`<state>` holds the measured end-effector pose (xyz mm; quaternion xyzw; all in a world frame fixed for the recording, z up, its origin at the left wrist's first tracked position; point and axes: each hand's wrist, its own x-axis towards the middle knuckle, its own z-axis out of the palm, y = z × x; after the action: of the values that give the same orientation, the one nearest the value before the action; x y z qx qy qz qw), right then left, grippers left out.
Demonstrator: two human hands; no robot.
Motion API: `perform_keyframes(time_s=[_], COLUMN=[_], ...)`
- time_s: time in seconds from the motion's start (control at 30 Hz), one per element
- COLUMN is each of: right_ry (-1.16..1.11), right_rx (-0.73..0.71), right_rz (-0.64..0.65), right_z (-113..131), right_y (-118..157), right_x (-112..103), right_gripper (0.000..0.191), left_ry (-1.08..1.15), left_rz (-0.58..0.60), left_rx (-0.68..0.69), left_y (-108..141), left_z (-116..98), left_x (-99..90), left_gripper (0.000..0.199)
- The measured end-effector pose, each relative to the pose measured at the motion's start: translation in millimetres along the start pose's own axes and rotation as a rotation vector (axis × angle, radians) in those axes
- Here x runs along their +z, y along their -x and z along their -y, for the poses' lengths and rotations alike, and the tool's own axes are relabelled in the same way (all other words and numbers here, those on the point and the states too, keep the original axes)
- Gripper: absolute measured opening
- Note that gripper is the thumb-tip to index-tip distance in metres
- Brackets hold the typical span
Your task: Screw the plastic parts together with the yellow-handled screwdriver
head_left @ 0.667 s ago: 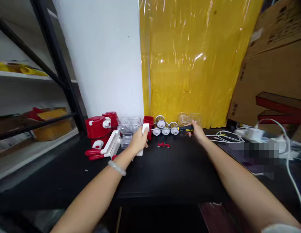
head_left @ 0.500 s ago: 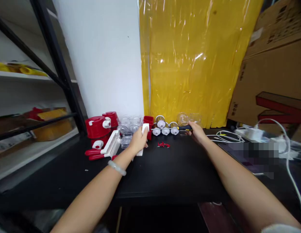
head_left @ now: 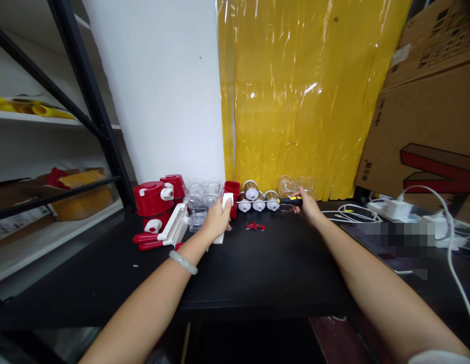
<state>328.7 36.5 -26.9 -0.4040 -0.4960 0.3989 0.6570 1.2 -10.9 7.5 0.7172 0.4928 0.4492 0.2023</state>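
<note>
My left hand (head_left: 217, 218) is closed around a white plastic part (head_left: 228, 198), which stands upright on the black table. My right hand (head_left: 307, 205) grips the black and yellow handle of a screwdriver (head_left: 289, 200). Its thin shaft points left, and the tip meets the white part near my left fingers; the exact contact is too small to make out. Just below the shaft lies a little pile of small red pieces (head_left: 255, 226). Behind it, several metal grater drums (head_left: 258, 203) with white ends are stacked. A red plastic part (head_left: 232, 192) stands behind my left hand.
Red housings (head_left: 150, 198) and white parts with red handles (head_left: 170, 230) lie to the left. Clear plastic cups (head_left: 199, 192) stand beside them, and more clear containers (head_left: 286, 184) sit behind my right hand. White cables (head_left: 354, 215), chargers (head_left: 397, 207) and a dark tablet (head_left: 379, 247) occupy the right.
My right hand's fingers have shifted on the screwdriver handle, showing more of its yellow marking. My left hand and the white part stay almost in place.
</note>
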Motion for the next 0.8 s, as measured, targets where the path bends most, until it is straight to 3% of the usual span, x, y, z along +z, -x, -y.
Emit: perform_keyframes(time_s=[0.1,0.5,0.6,0.8], right_ry=[0.035,-0.266,-0.211,0.053], right_rx=[-0.043,0.092,0.047,-0.005], right_rz=[0.022,0.006,-0.026,-0.058], right_z=[0.3,9.1,6.2,-3.8], right_y=[1.3,6.5,4.0,-2.8], right_x=[2.2,1.0,1.4,0.5], right_gripper=[0.049,0.031,0.031,0.050], left_ry=[0.004,0.017,0.007,-0.006], left_rz=[-0.003,0.009,0.007,0.007], left_rx=[-0.004,-0.002,0.004,-0.014], left_y=[-0.8,1.8,1.0,0.1], left_z=[0.3,0.2,1.3,1.1], left_x=[-0.6,1.9,1.7,0.5], left_gripper=[0.037,0.040,0.041,0.041])
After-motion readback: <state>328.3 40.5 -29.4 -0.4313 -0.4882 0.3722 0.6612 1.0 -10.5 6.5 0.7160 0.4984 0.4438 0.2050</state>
